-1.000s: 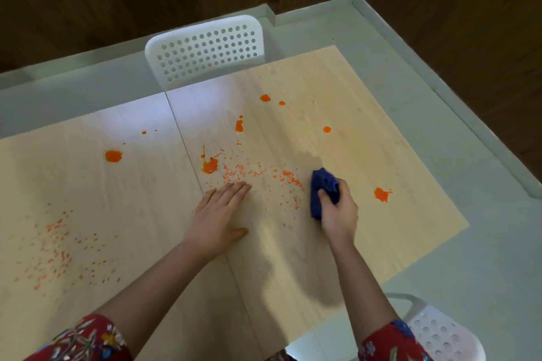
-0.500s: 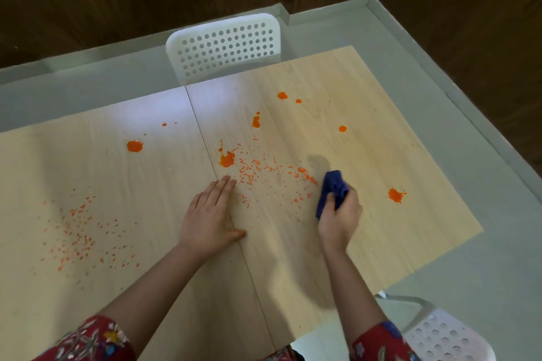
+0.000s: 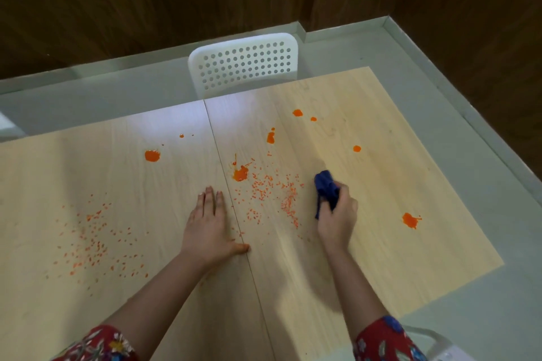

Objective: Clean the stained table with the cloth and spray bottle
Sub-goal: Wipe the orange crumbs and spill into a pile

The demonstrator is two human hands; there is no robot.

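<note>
Orange stains dot a pale wooden table (image 3: 381,243) in the head view, the only view here. The right hand (image 3: 337,217) has its grip clamped around a bunched blue cloth (image 3: 325,187), pressed on the table toward the right half, well in from the right edge. The cloth's long axis runs roughly from the near edge toward the far edge. Directly to its left, just beside it, lies a scatter of small orange specks (image 3: 275,196), ending at a larger blot (image 3: 240,174) by the centre seam. So the likely next wipe runs leftward from the cloth. The left hand (image 3: 209,228) lies flat, fingers spread and holding nothing, on the seam just left of those specks; it appears to brace the body. Another blot (image 3: 410,220) sits to the right of the cloth, nearer the right edge. More specks (image 3: 93,246) cover the left half, nearer the left hand. No spray bottle is visible. Most of the staining looks uncleaned.
</note>
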